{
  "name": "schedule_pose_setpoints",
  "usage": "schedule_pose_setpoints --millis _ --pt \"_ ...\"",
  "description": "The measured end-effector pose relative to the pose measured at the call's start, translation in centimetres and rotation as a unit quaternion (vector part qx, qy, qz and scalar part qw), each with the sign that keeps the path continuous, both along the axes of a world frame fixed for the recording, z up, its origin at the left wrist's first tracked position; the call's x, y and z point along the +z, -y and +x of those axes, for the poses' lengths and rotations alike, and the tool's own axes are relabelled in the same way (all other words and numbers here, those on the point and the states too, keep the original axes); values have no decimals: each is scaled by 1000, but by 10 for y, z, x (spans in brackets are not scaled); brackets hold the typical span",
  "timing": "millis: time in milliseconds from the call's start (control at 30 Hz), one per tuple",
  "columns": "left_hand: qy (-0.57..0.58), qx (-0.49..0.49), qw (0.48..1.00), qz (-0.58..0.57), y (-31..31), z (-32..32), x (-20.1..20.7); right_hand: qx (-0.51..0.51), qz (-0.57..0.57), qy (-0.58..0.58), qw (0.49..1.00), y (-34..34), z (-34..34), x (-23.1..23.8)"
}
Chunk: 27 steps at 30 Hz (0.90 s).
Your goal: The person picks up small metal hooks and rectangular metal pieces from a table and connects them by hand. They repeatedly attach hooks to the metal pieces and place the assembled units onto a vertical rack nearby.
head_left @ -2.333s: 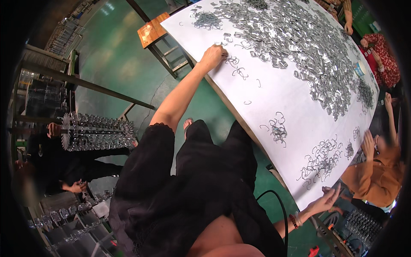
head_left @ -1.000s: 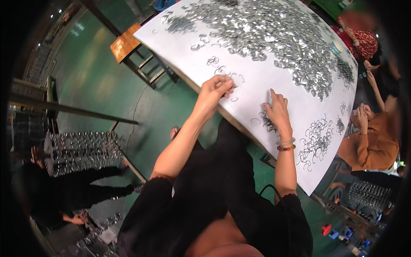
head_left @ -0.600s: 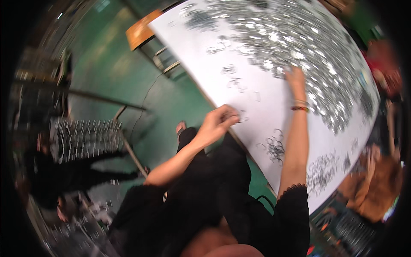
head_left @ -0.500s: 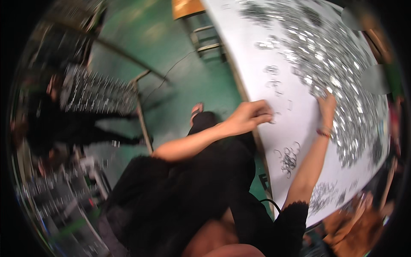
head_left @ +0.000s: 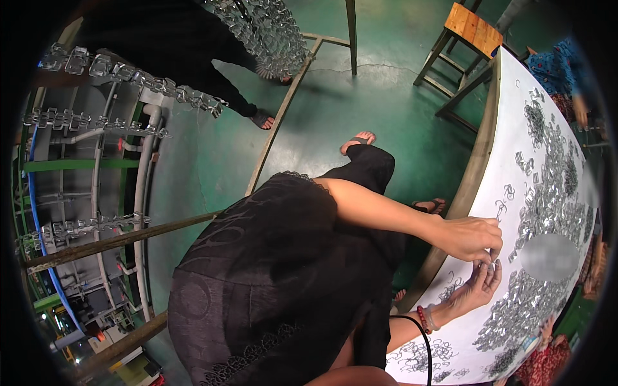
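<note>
Over the near edge of the white-topped table [head_left: 487, 199], my two hands meet at the fingertips. My left hand [head_left: 470, 237] is closed, its fingers curled down and pinched; what lies in them is hidden. Just below it, my right hand [head_left: 473, 289] pinches a small silver metal piece [head_left: 492, 264] between thumb and fingers. Beyond the hands spreads a broad heap of silver metal pieces [head_left: 553, 215]. Thin dark wire hooks [head_left: 504, 201] lie loose on the near side of the heap, and a further cluster of hooks [head_left: 450, 287] sits beside my right wrist.
A wooden stool [head_left: 473, 31] stands by the table's far end. To my left are metal rails [head_left: 283, 122] and hanging strings of silver pieces [head_left: 148, 80], with a person in black [head_left: 174, 48] beside them. Other people are at the table's far side. A black cable [head_left: 426, 334] loops near my right arm.
My view has swung round. My right hand has come away from the heap with a small metal piece, and my left hand has met it above the table.
</note>
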<state>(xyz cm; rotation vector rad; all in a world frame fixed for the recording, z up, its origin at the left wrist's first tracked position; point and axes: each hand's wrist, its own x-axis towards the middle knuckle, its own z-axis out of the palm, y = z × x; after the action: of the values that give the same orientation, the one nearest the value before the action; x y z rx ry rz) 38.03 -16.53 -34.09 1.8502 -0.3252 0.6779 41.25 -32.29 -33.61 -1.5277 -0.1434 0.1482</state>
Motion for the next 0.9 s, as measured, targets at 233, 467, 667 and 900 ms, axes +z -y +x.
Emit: schedule_pose_setpoints --millis 233,467,667,900 --pt "31 43 999 11 0 -12 6 -82 13 45 996 -22 -29 13" --pt "21 29 998 -58 -2 -17 -3 -80 -44 102 991 -34 -37 3" --pt "-27 -25 979 -200 -41 -18 -13 18 -54 128 990 -59 -20 -10" --pt "72 93 980 -163 -101 -27 -4 95 -6 180 979 -115 5 -15"
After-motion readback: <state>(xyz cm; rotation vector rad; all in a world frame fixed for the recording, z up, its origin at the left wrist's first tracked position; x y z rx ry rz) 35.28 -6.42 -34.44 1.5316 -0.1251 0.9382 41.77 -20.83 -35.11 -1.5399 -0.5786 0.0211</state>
